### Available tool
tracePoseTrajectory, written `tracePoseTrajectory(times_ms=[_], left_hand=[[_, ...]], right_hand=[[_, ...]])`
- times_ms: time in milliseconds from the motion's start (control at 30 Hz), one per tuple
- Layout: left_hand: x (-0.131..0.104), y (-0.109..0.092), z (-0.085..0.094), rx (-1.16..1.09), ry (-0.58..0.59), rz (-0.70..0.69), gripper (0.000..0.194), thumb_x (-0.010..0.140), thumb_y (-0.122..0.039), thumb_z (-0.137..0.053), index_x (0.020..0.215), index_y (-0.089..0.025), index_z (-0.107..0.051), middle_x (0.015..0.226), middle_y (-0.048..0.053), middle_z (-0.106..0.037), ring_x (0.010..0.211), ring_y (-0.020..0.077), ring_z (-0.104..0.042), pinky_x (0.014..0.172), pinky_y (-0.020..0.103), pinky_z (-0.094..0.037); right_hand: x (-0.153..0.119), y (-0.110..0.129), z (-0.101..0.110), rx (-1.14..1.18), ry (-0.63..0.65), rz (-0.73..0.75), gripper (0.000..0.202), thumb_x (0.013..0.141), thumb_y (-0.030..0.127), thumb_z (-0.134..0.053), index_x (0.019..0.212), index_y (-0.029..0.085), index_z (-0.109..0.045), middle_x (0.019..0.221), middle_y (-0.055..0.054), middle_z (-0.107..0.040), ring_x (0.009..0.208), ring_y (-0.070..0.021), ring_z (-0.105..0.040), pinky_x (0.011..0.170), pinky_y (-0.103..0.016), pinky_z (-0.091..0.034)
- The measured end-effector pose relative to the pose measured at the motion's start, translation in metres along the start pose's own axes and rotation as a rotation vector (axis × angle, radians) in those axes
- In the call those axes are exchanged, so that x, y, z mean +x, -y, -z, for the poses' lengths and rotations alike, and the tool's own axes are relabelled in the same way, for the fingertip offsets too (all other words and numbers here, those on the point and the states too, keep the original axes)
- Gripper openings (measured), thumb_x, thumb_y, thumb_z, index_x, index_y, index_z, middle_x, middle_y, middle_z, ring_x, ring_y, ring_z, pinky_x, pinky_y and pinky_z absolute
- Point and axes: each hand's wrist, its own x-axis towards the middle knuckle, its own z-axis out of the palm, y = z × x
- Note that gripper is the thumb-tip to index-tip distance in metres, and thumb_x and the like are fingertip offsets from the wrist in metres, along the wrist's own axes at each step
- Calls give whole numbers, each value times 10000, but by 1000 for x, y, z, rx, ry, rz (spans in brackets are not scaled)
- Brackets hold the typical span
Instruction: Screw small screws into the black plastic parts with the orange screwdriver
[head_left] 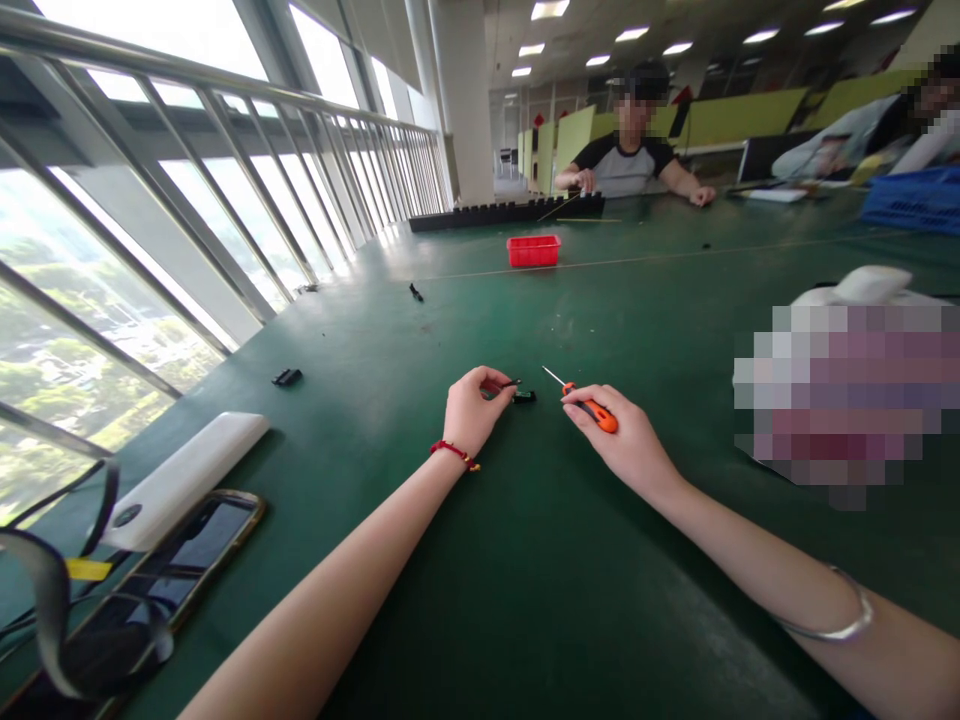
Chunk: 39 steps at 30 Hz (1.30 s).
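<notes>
An orange-handled screwdriver point(600, 415) is held in my right hand point(626, 440), its thin metal shaft pointing forward and left above the table. My left hand point(474, 405), with a red cord bracelet at the wrist, pinches a small dark piece point(513, 383) between thumb and fingers. Just under those fingertips lies a small black part point(524, 397) with a bit of green on it; I cannot tell whether the hand touches it. The screwdriver tip is a short way right of this part, apart from it.
On the green table point(420, 480) stand a red tray point(533, 252), small black pieces point(287, 377), a long black strip point(495, 214), a white power bank point(191, 480) and a phone point(195, 560). A person point(630, 150) sits opposite. Railings point(247, 170) run along the left.
</notes>
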Motion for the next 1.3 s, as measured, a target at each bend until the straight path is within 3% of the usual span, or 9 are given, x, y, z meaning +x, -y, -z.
tracePoseTrajectory(times_ms=[100,233,333,633,867,1100,1200,1300], left_hand=[[-5,-4,2,-12,-3,-75,79,740,-228,-650,765,-154,-641,773,28,-672,707,142,-605,683,275,-491],[-14,-14,2,47,144,-297,35,744,-207,-641,750,-173,-632,804,28,-652,783,160,-596,738,297,-486],[-19,-18,1,43,226,-372,18,739,-180,-641,751,-175,-628,839,33,-645,832,170,-594,791,315,-484],[-18,-19,0,-52,269,-350,44,722,-180,-674,746,-164,-641,840,44,-643,824,161,-601,777,293,-489],[-15,-16,-1,-102,342,-318,48,730,-193,-673,751,-156,-652,787,30,-632,722,128,-577,680,250,-478],[-14,-17,-1,-127,353,-309,75,724,-196,-680,769,-145,-650,812,37,-637,735,124,-581,699,248,-489],[-10,-18,4,-99,302,-340,107,733,-214,-671,818,-153,-651,852,47,-637,778,139,-590,721,259,-498],[-3,-10,10,8,169,-336,124,760,-207,-631,874,-166,-659,878,54,-634,810,156,-590,765,295,-499]], right_hand=[[0,-1,0,-18,2,18,143,821,321,-576,898,220,-642,918,-35,-605,850,-187,-592,790,-311,-445],[0,-3,0,-48,2,78,155,806,290,-594,939,219,-631,897,-31,-586,809,-179,-583,762,-307,-454],[0,-4,-1,-75,35,124,148,805,279,-594,937,223,-633,874,-26,-573,789,-177,-582,743,-308,-457],[0,-5,-3,-99,113,135,116,804,278,-610,904,227,-641,857,-16,-584,783,-172,-599,729,-300,-454],[0,-5,-2,-133,103,143,93,813,261,-593,884,224,-639,843,-13,-584,774,-168,-599,722,-291,-451],[0,-4,-2,-176,98,137,112,816,265,-577,892,229,-650,844,-21,-597,755,-174,-599,718,-307,-459],[-1,-3,-1,-153,97,122,113,822,268,-570,894,228,-648,855,-26,-595,779,-181,-596,723,-311,-459],[-1,-3,0,-129,84,106,110,820,269,-572,890,232,-649,876,-28,-605,786,-183,-600,737,-320,-464]])
